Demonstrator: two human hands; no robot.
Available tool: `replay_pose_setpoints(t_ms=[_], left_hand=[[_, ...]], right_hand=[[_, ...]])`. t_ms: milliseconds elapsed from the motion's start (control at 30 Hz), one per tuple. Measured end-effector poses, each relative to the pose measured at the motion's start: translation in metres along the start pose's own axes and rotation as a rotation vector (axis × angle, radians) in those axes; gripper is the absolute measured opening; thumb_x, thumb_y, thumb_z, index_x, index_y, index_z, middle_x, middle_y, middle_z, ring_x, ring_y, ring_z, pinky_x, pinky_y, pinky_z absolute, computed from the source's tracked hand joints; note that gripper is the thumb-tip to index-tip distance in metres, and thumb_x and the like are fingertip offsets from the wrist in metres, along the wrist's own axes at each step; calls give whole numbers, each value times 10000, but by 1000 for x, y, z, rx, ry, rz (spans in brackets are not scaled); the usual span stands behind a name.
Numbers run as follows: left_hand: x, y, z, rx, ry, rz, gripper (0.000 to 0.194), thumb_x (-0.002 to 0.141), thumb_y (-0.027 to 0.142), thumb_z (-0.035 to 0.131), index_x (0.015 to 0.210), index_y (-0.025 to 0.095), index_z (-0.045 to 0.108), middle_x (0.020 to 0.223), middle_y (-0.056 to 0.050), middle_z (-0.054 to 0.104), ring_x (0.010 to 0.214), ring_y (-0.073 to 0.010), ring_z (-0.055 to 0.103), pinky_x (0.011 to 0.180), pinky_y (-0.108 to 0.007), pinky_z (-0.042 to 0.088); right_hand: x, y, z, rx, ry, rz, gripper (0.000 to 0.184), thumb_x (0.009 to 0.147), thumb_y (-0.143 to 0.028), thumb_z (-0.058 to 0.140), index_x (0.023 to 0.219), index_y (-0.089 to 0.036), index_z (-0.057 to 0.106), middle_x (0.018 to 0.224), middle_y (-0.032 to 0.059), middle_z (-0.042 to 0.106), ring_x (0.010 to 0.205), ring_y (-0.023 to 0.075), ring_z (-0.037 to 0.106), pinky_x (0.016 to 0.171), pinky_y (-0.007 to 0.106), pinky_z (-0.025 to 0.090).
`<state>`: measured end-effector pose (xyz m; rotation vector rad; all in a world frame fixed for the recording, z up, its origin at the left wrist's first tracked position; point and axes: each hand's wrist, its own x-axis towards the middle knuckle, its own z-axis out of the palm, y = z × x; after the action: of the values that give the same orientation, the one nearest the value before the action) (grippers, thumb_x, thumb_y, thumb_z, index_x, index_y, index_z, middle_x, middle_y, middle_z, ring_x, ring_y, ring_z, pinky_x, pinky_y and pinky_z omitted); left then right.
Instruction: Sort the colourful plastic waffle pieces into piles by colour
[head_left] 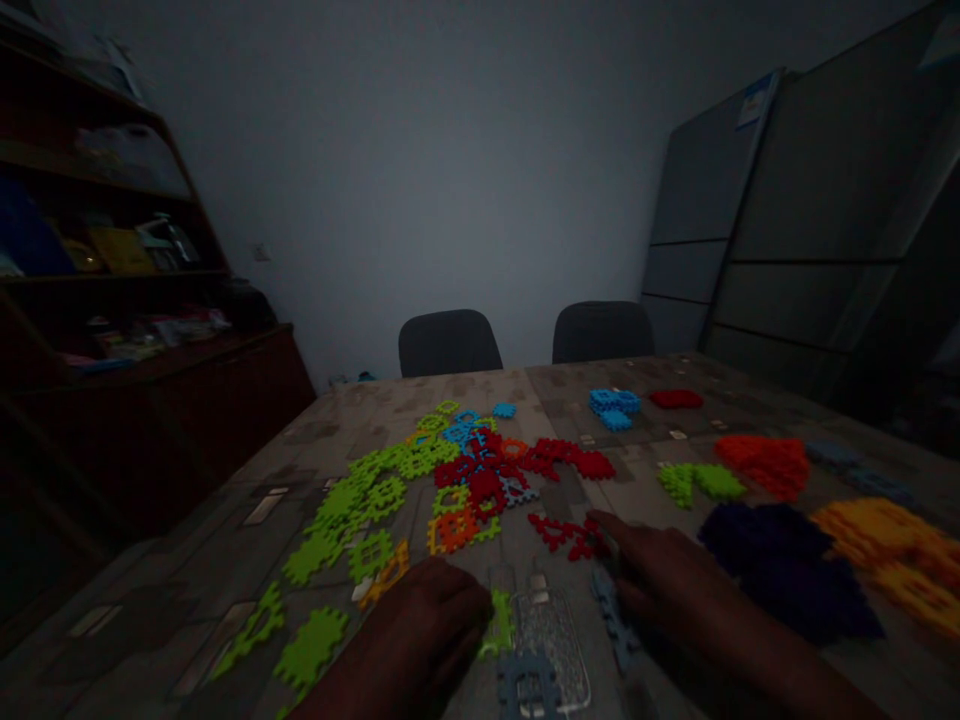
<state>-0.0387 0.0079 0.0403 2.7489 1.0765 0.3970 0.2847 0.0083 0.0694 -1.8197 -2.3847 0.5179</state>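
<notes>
Left hand (416,630) curled beside green interlocking block (496,625); right hand (667,590) extended just beside grey-blue block (615,620), near red blocks (562,535); grip of either unclear.

The room is very dim, with a flat bluish-grey cast on the wall (390,170) and no light source in view. The shelves (97,200) fall into near-black shadow, the left hand (409,640) and right hand (675,590) are dark and soft, and wide-lens distortion bends the worktop (225,560) toward the frame edges.
</notes>
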Motion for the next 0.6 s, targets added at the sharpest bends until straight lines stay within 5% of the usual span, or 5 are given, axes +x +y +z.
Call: replay_pose_setpoints(t_ms=[233,433,600], left_hand=[[1,5,-4,30,15,6,191,933,54,496,881,208,597,879,-54,671,801,-215,621,708,-312,433],[3,6,-5,71,-12,-18,182,896,32,561,901,211,593,922,-45,687,828,-211,634,717,-305,445],[7,9,-12,95,-97,-43,175,907,27,598,906,202,591,954,-47,704,868,-228,666,741,-323,470]], right_hand=[[21,8,-1,50,49,-96,570,920,-232,586,1490,-228,600,1297,164,749,1139,335,702,942,406,504],[77,-17,-12,69,80,-135,641,856,-110,635,1489,-188,574,1223,134,762,1090,280,704,898,350,507],[127,-42,-9,72,91,-156,302,974,-179,660,1275,-164,663,1156,80,739,1012,223,704,891,380,556]])
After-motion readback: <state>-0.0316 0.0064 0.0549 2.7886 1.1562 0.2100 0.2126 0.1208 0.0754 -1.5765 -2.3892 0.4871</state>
